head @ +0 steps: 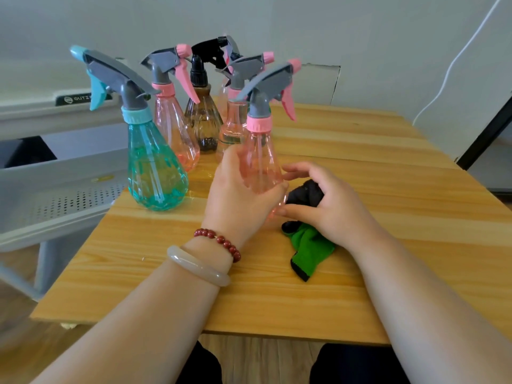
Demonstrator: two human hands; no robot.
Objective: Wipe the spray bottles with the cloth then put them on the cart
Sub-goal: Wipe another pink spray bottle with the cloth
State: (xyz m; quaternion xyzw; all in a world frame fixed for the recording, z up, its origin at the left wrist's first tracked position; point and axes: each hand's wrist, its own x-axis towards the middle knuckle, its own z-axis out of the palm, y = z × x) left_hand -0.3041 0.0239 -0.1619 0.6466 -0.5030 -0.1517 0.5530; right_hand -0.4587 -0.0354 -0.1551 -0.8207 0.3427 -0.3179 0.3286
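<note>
Head camera looks down on a wooden table (388, 217), and from where I stand the job looks to be at its wiping stage. At the left edge of the frame the grey perforated cart (69, 195) waits, with no bottle on the part in view. Next along, a teal spray bottle (155, 173) stands upright on the table, with pink ones and a brown spray bottle (203, 120) clustered behind it. Centre frame, the left hand (238, 195), wrist bent back, has its fingers wrapped round the belly of a pink spray bottle (259, 159), holding it upright. Just to its right, the right hand (329, 206) clutches the bunched green-and-black cloth (310, 250) in its palm, thumb and forefinger reaching toward the bottle's base. I'd say the next move calls for pressing that cloth against the plastic and rubbing round it while the left hand steadies it.
</note>
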